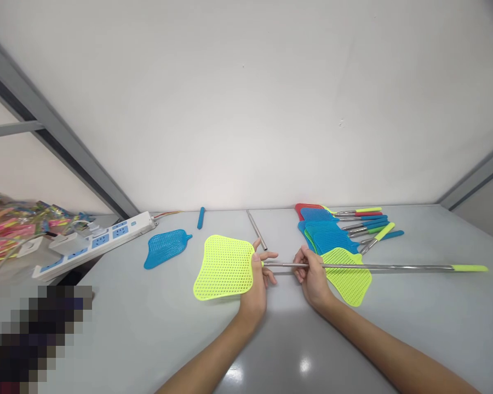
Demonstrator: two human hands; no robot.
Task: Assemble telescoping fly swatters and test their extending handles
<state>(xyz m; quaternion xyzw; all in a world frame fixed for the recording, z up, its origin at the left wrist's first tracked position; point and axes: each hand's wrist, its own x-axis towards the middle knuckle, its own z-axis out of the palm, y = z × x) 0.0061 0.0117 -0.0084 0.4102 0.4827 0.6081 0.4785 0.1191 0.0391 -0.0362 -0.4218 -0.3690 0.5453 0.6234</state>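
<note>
A yellow-green fly swatter [225, 267] with an extended metal telescopic rod lies across both of my hands above the table. My left hand [259, 279] holds its perforated head at the neck, thumb on the near side and some fingers stretched out past the edge. Closed around the thin rod is my right hand [312, 273], a little right of the neck. The rod runs far right to a yellow-green handle grip [470, 268]. Beneath it, beside my right hand, lies another yellow-green swatter [350, 284], its rod collapsed.
Several swatters [332, 235], blue, red and green, are piled at the back right. A loose blue swatter head [167, 247], a blue handle grip [201, 218] and a metal rod [257, 230] lie left of the pile. A power strip [102, 241] with plugged-in adapters borders the left edge.
</note>
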